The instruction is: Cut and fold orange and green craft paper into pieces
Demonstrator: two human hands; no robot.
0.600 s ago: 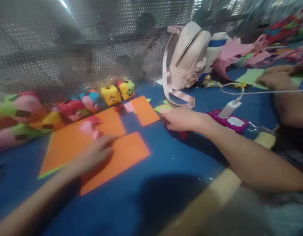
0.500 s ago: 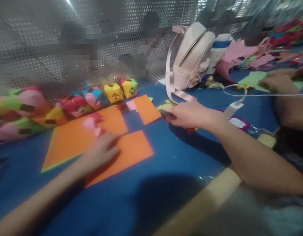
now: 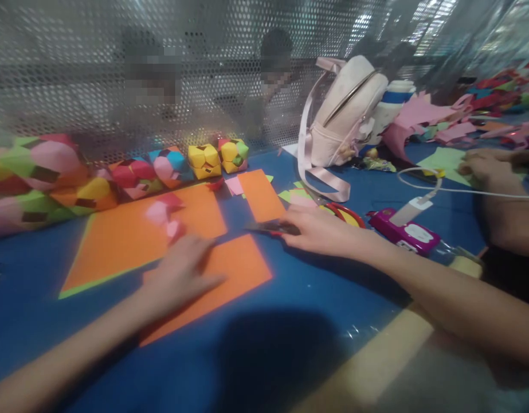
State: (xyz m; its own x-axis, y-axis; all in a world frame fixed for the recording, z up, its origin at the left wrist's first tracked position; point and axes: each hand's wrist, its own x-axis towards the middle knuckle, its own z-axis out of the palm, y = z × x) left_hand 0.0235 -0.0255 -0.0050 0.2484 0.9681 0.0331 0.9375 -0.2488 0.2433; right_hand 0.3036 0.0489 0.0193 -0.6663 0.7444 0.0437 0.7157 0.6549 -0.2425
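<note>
My left hand (image 3: 180, 275) lies flat with fingers spread on a small orange paper sheet (image 3: 242, 267) on the blue table. My right hand (image 3: 318, 229) is closed around a dark thin tool that looks like scissors (image 3: 268, 228). The tool's tip points left, just past the sheet's far right corner. A red and yellow ring (image 3: 348, 214) shows behind this hand. A larger orange sheet (image 3: 122, 241) with pink paper bits lies beyond my left hand. Another small orange piece (image 3: 261, 195) lies farther back.
Folded multicolour paper cubes (image 3: 204, 160) line a perforated metal screen (image 3: 75, 69) at the back. A pink backpack (image 3: 345, 115) stands at back right. A magenta device (image 3: 404, 232) with a white cable lies at the right. A co-worker's hand (image 3: 483, 166) rests on green paper.
My right hand has come nearer and to the left, bringing the dark tool up to the small orange sheet. My left hand stays on that sheet.
</note>
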